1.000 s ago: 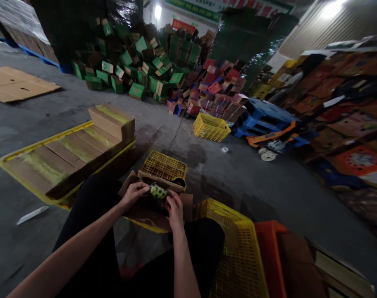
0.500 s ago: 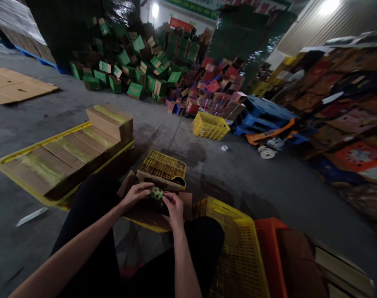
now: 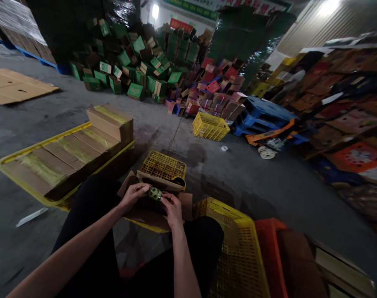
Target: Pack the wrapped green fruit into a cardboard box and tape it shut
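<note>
Between my two hands is a small rounded green item with dark spots [image 3: 155, 193]; its exact kind I cannot make out. My left hand [image 3: 133, 197] pinches its left end with the fingertips. At its right end, the fingers of my right hand [image 3: 172, 209] are closed on it. Both hands are over an open cardboard box [image 3: 187, 203] with its flaps folded outward. The dark inside of the box is hard to see. A yellow plastic crate [image 3: 164, 162] is upside down or flat beneath and behind the box.
On the left, a long yellow crate [image 3: 30, 192] holds taped cartons [image 3: 60, 155]. By my right knee stand a yellow crate [image 3: 238, 248] and an orange crate [image 3: 270, 244]. Farther off are another yellow crate [image 3: 211, 126], a pallet jack [image 3: 269, 138] and heaped green boxes [image 3: 135, 89].
The spotted green item has shifted slightly left and tilted between my fingers. My right hand has moved a little left with it. The surroundings look the same.
</note>
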`<state>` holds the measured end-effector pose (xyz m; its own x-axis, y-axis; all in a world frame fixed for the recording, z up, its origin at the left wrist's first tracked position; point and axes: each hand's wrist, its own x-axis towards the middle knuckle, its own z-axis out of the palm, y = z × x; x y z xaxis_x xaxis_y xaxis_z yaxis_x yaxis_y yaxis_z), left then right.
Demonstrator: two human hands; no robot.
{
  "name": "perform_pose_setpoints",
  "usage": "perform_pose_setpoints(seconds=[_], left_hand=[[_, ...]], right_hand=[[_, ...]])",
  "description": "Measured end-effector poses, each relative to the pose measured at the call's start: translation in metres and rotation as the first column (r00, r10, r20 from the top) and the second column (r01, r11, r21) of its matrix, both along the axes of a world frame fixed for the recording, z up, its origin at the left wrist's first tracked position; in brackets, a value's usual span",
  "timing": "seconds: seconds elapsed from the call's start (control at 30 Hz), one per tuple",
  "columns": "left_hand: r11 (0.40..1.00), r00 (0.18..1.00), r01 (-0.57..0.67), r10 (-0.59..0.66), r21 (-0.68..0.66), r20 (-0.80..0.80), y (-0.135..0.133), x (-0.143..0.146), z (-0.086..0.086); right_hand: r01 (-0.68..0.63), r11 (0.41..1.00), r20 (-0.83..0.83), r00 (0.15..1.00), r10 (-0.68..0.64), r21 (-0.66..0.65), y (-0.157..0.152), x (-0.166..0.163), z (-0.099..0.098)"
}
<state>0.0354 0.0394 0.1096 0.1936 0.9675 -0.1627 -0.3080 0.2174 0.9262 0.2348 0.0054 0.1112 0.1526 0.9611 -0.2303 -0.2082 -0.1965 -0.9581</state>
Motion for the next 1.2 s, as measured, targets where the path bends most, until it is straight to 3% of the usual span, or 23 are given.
perform_pose_setpoints(seconds=[0.1, 0.23, 0.37, 0.5, 0.6, 0.7, 0.8, 0.93, 1.0, 1.2], left_hand=[[1.0, 0.999, -0.009, 0.01, -0.014, 0.04, 0.001, 0.002, -0.001], [0.994, 0.989, -0.004, 0.019, -0.105, 0.145, 0.002, 0.003, -0.002], [0.949, 0.98, 0.111, -0.055, -0.293, 0.193, 0.002, 0.003, -0.006], [0.946, 0.983, 0.125, -0.077, -0.3, 0.167, 0.002, 0.001, -0.008], [0.957, 0.982, 0.099, -0.049, -0.273, 0.185, 0.004, -0.001, -0.007], [0.968, 0.974, 0.087, -0.032, -0.237, 0.226, 0.005, -0.003, -0.005], [0.976, 0.965, 0.1, -0.047, -0.195, 0.258, 0.005, -0.004, -0.001], [0.978, 0.951, 0.161, -0.118, -0.134, 0.284, 0.002, -0.002, 0.002], [0.98, 0.951, 0.164, -0.125, -0.115, 0.284, 0.001, -0.001, 0.002], [0.97, 0.959, 0.21, -0.18, -0.125, 0.217, -0.001, 0.002, -0.003]], right_hand=[[0.015, 1.0, -0.046, 0.999, -0.016, -0.012, 0.0, -0.001, 0.0], [0.04, 0.995, 0.115, 0.992, -0.051, 0.097, 0.001, 0.002, 0.003], [-0.057, 0.971, 0.351, 0.936, -0.029, 0.233, -0.003, 0.002, 0.014], [-0.16, 0.949, 0.405, 0.913, 0.038, 0.273, -0.006, -0.002, 0.023], [-0.155, 0.948, 0.342, 0.938, 0.053, 0.279, -0.004, -0.002, 0.021], [-0.035, 0.963, 0.248, 0.968, -0.033, 0.266, 0.0, 0.001, 0.014], [0.102, 0.986, 0.116, 0.986, -0.118, 0.134, 0.002, 0.003, 0.006], [0.015, 0.998, -0.143, 0.989, -0.023, -0.054, -0.001, 0.002, 0.003], [-0.024, 0.999, -0.208, 0.978, 0.015, -0.04, -0.002, 0.001, 0.003], [0.063, 0.998, -0.212, 0.975, -0.062, -0.005, -0.002, 0.003, 0.002]])
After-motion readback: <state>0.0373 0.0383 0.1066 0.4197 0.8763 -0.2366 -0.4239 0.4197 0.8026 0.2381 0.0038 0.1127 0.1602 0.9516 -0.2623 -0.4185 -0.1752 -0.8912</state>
